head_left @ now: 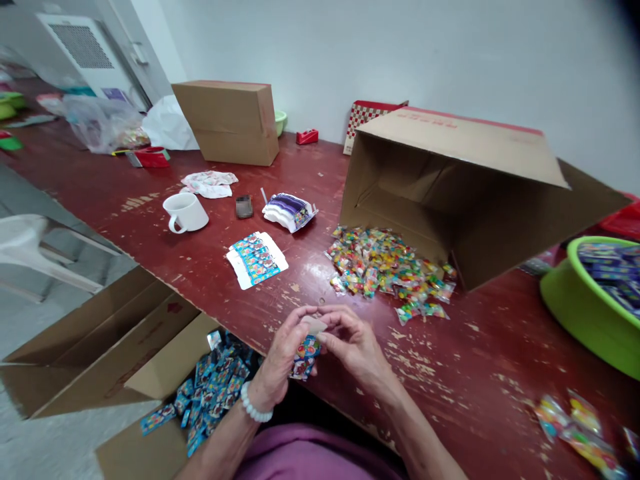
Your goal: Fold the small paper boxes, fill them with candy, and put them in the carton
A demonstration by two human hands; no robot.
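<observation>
A small blue printed candy box (304, 357) is held upright at the table's front edge. My left hand (283, 353), with a bead bracelet on the wrist, is wrapped round it. My right hand (353, 339) pinches the pale flap (313, 325) at its top between thumb and fingers. Beyond my hands lies a pile of small clear candy packets (385, 263), spilling out of a large cardboard carton (415, 193) on its side. A flattened blue box blank (257, 259) rests on the table to the left. What the held box contains is hidden.
An open carton (175, 427) of blue boxes stands below the table edge at left. On the red table (320, 273) are a white mug (186, 212), a phone-like dark object (244, 207) and a purple-white bundle (289, 211). A green basin (575, 320) stands at right.
</observation>
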